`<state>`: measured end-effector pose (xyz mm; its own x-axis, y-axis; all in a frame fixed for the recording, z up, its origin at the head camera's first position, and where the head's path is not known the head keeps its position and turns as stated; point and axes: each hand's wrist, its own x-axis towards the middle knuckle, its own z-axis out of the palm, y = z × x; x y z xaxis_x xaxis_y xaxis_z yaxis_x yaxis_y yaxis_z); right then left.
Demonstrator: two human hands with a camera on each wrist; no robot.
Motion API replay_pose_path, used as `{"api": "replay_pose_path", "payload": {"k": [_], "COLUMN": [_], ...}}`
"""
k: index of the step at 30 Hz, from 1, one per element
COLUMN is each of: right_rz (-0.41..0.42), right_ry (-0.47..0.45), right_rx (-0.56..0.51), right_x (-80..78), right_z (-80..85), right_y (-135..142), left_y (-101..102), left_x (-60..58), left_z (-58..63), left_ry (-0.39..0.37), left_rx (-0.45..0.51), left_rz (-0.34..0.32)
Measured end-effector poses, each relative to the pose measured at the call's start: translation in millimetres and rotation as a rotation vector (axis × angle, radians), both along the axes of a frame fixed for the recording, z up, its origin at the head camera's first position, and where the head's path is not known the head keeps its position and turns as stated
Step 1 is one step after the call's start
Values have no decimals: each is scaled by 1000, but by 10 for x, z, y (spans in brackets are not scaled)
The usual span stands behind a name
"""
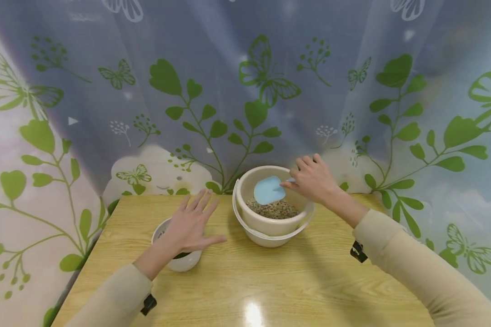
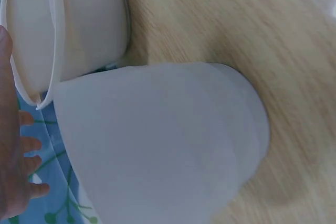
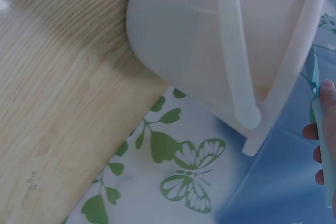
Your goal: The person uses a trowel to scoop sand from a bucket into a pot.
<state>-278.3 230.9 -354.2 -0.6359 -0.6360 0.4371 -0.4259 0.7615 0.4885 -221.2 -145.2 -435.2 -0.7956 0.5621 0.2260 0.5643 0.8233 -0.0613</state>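
In the head view my right hand (image 1: 314, 179) grips the handle of a light blue scoop (image 1: 269, 190) over a cream bucket (image 1: 266, 225). Loose brown grainy material (image 1: 275, 209) covers the bucket's bottom, and its white handle hangs down around the front. On the left, my left hand (image 1: 190, 225) spreads its straight fingers above a white pot (image 1: 187, 263), hiding much of its opening. Dark contents show at the pot's edge. The left wrist view shows the pot's smooth side (image 2: 163, 135) beside that hand, and the bucket (image 2: 94, 24) further off.
Both containers stand on a wood-grain table (image 1: 237, 281), near its back edge. Behind and beside the table hangs a blue and white curtain (image 1: 212, 59) printed with green leaves and butterflies. A dark device (image 1: 358, 252) is worn at the right wrist.
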Motion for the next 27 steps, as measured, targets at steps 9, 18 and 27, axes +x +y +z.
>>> {"api": "replay_pose_path", "payload": {"k": [9, 18, 27], "right_rz": [-33, -77, -108], "right_ry": [-46, -108, -131], "right_rx": [9, 81, 213], "right_x": [-127, -224, -312], "right_z": [-97, -176, -177], "right_y": [105, 130, 66], "left_y": [216, 365, 447], "left_x": [-121, -226, -320], "left_z": [85, 77, 109], "left_ry": [-21, -46, -27], "left_rx": [-8, -11, -31], "left_rz": [-21, -23, -12]}}
